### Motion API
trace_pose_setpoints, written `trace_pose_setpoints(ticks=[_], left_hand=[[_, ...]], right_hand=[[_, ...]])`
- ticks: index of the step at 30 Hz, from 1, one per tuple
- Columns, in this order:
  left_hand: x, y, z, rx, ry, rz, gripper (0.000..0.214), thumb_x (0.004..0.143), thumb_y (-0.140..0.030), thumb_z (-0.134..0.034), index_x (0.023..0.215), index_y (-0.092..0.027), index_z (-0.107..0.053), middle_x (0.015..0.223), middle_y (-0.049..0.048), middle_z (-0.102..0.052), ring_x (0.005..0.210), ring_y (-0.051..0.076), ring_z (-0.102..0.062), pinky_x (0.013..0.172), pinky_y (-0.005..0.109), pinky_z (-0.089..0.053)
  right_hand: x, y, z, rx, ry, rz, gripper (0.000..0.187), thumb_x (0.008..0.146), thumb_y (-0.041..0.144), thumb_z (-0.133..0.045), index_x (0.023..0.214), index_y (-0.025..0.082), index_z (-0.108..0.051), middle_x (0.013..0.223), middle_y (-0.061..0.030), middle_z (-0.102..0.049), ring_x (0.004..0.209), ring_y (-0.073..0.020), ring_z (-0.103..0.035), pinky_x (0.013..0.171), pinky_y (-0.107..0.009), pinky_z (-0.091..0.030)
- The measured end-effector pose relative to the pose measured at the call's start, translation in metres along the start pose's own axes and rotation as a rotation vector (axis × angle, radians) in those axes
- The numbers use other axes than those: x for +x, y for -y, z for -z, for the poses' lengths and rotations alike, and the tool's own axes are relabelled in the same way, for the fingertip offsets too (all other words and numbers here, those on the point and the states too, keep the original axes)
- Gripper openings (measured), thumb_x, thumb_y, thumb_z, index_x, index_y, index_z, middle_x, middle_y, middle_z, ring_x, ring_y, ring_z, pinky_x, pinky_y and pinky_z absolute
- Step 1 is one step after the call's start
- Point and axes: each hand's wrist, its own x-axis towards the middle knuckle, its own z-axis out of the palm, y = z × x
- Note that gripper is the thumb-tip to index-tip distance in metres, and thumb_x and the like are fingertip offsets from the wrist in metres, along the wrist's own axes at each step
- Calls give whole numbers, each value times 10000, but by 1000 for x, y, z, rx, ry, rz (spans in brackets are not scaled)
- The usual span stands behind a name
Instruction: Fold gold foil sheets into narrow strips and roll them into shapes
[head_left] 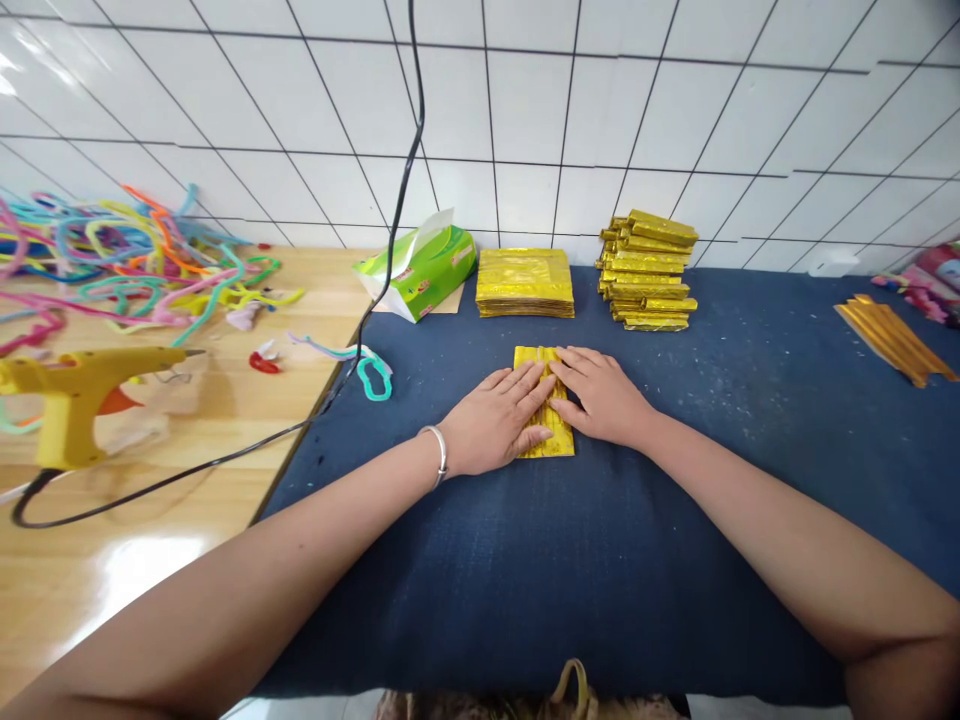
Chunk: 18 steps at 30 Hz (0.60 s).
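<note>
A creased sheet of gold foil paper (553,440) lies flat on the dark blue cloth in front of me. My left hand (504,418) rests palm down on its left and middle part, fingers stretched out. From the right, my right hand (604,396) lays its fingertips on the sheet's upper right edge, its thumb pointing at the left hand. Part of the sheet is hidden under both hands. Behind it sits a neat stack of flat gold foil sheets (525,284). To the right of that stack is a pile of rolled or folded gold foil strips (648,270).
A green tissue pack (435,268) stands at the back. On the wooden table at left are a yellow glue gun (71,395), its black cord (405,180) crossing the view, and tangled pipe cleaners (135,260). Folded gold-orange paper (892,338) lies far right. A tiled wall (525,110) closes the back.
</note>
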Motion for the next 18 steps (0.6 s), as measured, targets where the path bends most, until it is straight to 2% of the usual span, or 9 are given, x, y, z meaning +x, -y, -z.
trace_pose_setpoints(ticks=[13, 18], left_hand=[[2, -2, -4, -11, -15, 6, 699, 935, -570, -238, 1467, -116, -239, 1531, 149, -235, 1428, 278, -187, 1140, 433, -164], [2, -4, -4, -1, -17, 16, 701, 937, -565, -239, 1472, -114, -222, 1533, 155, -225, 1428, 282, -182, 1140, 439, -166]], right_hand=[[-3, 2, 1, 9, 50, -22, 586, 907, 461, -357, 1398, 146, -404, 1488, -123, -357, 1370, -287, -301, 1084, -461, -272], [-3, 1, -1, 35, 49, -6, 585, 912, 433, -346, 1411, 131, -386, 1498, -112, -342, 1408, -281, -226, 1094, -465, -264]])
